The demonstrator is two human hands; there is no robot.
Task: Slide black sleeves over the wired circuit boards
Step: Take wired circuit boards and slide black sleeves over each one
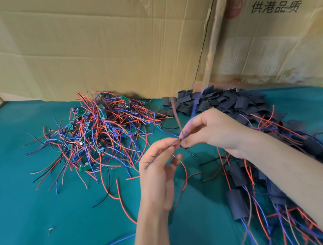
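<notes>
A tangled heap of small green circuit boards (99, 128) with red, blue and black wires lies at the middle left of the teal table. Loose black sleeves (225, 101) are piled at the back right. Boards with sleeves on them (237, 174) lie at the right, under my right forearm. My left hand (159, 172) and my right hand (215, 133) meet above the table, fingertips together. They pinch a red wire and a blue wire (193, 107) that stick up, blurred. A small dark piece shows at my right fingertips; I cannot tell whether it is a sleeve.
Cardboard sheets (105, 47) stand as a wall along the back of the teal table cover (23, 202). A wooden post (213, 39) leans in front of them. Loose wires trail across the cloth near my left forearm. A wooden frame edge shows at far left.
</notes>
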